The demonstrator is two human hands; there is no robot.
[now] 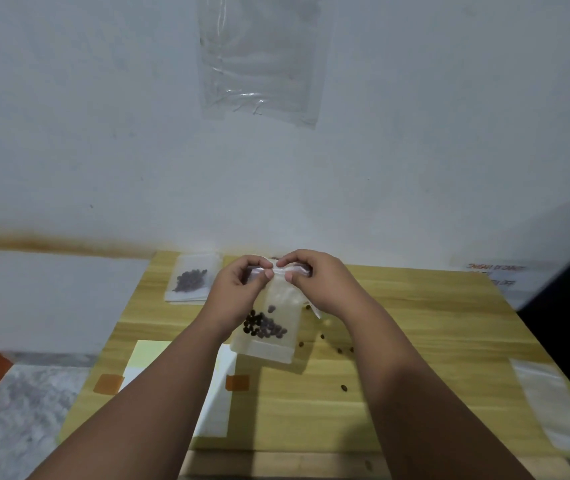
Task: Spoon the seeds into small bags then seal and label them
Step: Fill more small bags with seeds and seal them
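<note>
Hands meet at the mouth of a small clear bag (pixel 274 306) above the middle of the wooden table (pixel 415 323). The left hand (pixel 242 282) pinches the top strip between thumb and curled forefinger. The right hand (pixel 318 282) pinches the same strip just beside it, so that the fingertips of the two hands almost touch.

The bag's long axis runs away from the person: mouth at the far end, up in the fingers, and sealed bottom edge at the near end, leaning a little to the left. Dark seeds (pixel 264 328) lie heaped in its lower half. Whether the bottom edge rests on the table cannot be told, though a shadow falls just below it.

A few loose seeds (pixel 344 387) are scattered on the wood to the right of the bag and nearer the person. At the table's far left corner lies a second bag (pixel 191 278), flat, with its own dark heap inside.

Under the left forearm are pale paper sheets (pixel 221 393) held by orange tape pieces (pixel 237 382). An empty clear bag (pixel 550 407) lies at the right edge. On the white wall (pixel 68 133) behind hangs a large clear plastic sleeve (pixel 259 64) — crinkled, catching the light.
</note>
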